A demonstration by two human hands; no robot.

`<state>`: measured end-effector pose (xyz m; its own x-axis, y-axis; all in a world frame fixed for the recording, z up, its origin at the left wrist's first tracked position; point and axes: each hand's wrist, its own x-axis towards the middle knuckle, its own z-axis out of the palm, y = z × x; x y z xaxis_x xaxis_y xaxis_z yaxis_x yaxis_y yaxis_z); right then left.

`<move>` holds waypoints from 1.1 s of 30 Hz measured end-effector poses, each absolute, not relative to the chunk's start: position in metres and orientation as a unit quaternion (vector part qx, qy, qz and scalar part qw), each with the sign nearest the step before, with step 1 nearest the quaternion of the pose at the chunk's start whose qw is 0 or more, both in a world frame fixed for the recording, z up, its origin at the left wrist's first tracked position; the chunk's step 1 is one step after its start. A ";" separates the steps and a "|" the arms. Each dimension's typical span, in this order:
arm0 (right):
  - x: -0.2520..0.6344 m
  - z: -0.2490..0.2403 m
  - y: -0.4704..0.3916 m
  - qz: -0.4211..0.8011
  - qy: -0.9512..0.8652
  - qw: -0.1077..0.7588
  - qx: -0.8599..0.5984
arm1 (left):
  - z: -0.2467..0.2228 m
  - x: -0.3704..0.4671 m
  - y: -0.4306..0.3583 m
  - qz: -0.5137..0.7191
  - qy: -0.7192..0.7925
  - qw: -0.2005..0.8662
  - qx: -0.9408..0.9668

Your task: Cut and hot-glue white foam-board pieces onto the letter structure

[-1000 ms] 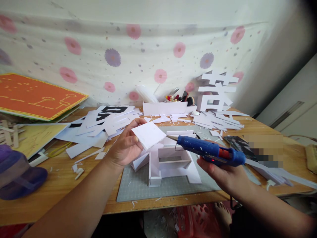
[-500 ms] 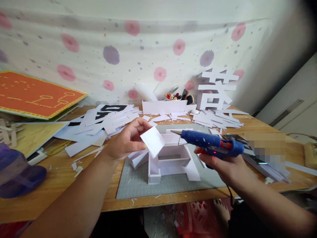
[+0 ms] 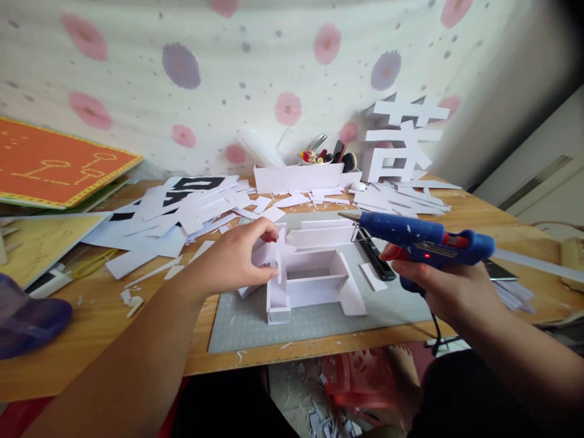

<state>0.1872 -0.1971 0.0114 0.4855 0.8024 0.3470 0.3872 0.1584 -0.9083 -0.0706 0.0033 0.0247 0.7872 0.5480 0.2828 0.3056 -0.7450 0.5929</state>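
Observation:
My left hand [image 3: 235, 258] pinches a small white board piece [image 3: 280, 258] between thumb and fingers. That piece stands edge-on at the left part of a white board structure [image 3: 317, 294]; whether it touches the structure's wall I cannot tell. The structure has an open box shape and lies on a grey cutting mat [image 3: 250, 334]. My right hand [image 3: 440, 289] grips a blue hot glue gun [image 3: 406, 231], its red light lit. The gun's nozzle points left, above and right of the structure.
A black box cutter [image 3: 376, 258] and a white strip [image 3: 373, 277] lie on the mat's right side. White board scraps [image 3: 201, 210] spread across the back left. A white built character [image 3: 401, 143] stands back right, beside a white organizer box [image 3: 298, 178] with tools.
My left hand has lowered the white board piece onto the structure's left part and turned it edge-on. The glue gun has moved right, away from it, uncovering the box cutter.

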 end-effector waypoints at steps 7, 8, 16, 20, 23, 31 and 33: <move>0.193 0.006 -0.200 0.176 -0.465 0.587 -0.639 | 0.023 -0.064 -0.003 0.204 0.245 0.254 0.913; 0.193 0.005 -0.200 0.177 -0.463 0.590 -0.638 | 0.023 -0.064 -0.003 0.199 0.244 0.254 0.914; 0.196 0.003 -0.202 0.194 -0.462 0.579 -0.644 | 0.024 -0.061 -0.007 0.109 0.280 0.242 0.923; 0.197 0.003 -0.201 0.191 -0.463 0.581 -0.641 | 0.025 -0.060 -0.009 0.083 0.288 0.281 0.912; 0.199 0.002 -0.202 0.198 -0.468 0.570 -0.646 | 0.022 -0.059 -0.008 0.074 0.296 0.290 0.907; 0.202 0.000 -0.205 0.199 -0.461 0.564 -0.656 | 0.018 -0.056 -0.008 0.054 0.323 0.302 0.895; 0.202 0.001 -0.205 0.192 -0.469 0.561 -0.654 | 0.018 -0.056 -0.009 0.051 0.327 0.301 0.894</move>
<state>0.2019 -0.2048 0.0008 0.4861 0.8297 0.2746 0.3982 0.0694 -0.9147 -0.0562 -0.0086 0.0179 0.7809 0.6158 -0.1050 0.5538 -0.6048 0.5723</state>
